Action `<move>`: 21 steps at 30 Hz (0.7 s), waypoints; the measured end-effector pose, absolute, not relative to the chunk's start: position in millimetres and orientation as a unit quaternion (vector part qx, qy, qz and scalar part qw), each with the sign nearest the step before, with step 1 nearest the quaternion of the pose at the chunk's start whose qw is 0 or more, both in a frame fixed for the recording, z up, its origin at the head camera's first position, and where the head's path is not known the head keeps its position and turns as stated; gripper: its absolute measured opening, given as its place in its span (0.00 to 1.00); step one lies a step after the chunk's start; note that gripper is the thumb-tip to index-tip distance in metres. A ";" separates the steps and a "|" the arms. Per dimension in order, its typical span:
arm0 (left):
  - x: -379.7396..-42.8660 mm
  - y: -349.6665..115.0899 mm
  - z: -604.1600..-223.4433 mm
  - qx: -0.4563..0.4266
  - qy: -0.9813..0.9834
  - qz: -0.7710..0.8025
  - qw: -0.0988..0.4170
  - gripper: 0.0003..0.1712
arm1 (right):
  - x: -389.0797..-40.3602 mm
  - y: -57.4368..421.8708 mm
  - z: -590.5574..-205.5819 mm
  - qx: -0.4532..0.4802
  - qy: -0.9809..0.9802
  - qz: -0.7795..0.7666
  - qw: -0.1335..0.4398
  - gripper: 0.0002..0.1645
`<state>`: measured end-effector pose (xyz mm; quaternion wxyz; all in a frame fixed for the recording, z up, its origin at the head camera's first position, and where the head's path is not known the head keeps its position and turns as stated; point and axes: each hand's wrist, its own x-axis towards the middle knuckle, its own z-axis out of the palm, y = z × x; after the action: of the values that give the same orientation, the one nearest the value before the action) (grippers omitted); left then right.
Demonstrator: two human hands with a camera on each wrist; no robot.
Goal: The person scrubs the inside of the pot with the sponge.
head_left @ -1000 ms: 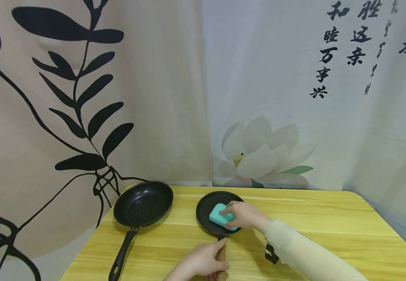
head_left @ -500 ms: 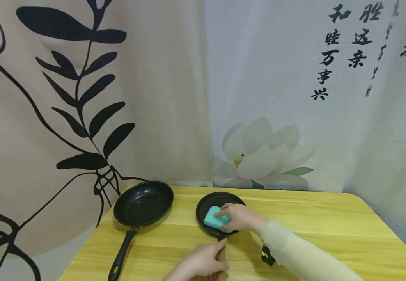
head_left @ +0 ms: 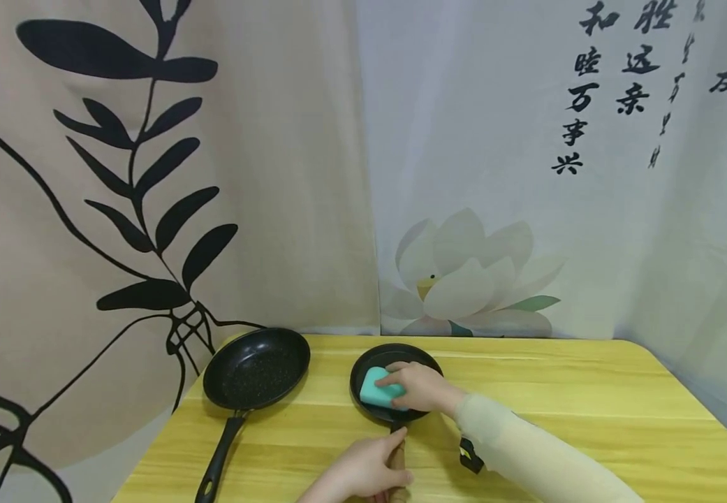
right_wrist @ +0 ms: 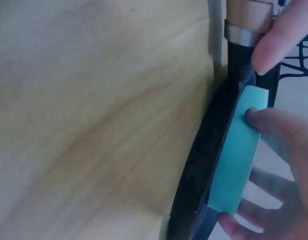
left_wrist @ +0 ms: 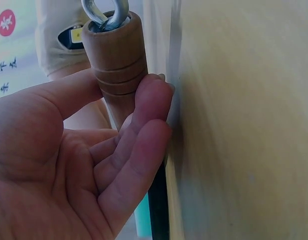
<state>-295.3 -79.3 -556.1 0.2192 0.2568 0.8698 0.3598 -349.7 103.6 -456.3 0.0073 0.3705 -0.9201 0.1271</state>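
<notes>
My left hand [head_left: 363,468] grips the brown wooden handle [left_wrist: 116,55] of a small black frying pan [head_left: 388,354], which lies on the table. In the left wrist view, the handle ends in a metal ring [left_wrist: 116,15], and the fingers curl round the wood. Over the pan, my right hand [head_left: 422,388] holds a turquoise sponge [head_left: 373,392] between thumb and fingers. The right wrist view has the sponge [right_wrist: 238,155] seen edge-on, lying against the pan's inside, with the thumb on one side and the fingertips at its other edge.
A larger speckled black frying pan [head_left: 256,367] lies to the left, its black handle [head_left: 220,457] pointing toward me. Both pans are on a yellow wood-grain table [head_left: 558,391]. A printed curtain [head_left: 300,175] hangs behind the table's far edge.
My right hand has slid the sponge leftward across the small pan. The left hand keeps its grip on the handle, and the larger pan has stayed where it was.
</notes>
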 end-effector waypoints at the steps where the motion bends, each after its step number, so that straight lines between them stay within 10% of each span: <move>1: -295.4 -79.4 -556.0 0.256 0.870 0.360 0.220 0.47 | -350.9 102.8 -456.9 0.370 -0.921 0.124 0.011 0.25; 21: -296.1 -81.5 -556.8 0.259 0.877 0.346 0.210 0.48 | -371.8 90.7 -463.0 0.334 -0.938 0.077 0.056 0.27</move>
<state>-296.1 -81.5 -556.8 0.2101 0.2591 0.8769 0.3461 -371.8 90.7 -463.0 0.0556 0.3339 -0.9378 0.0775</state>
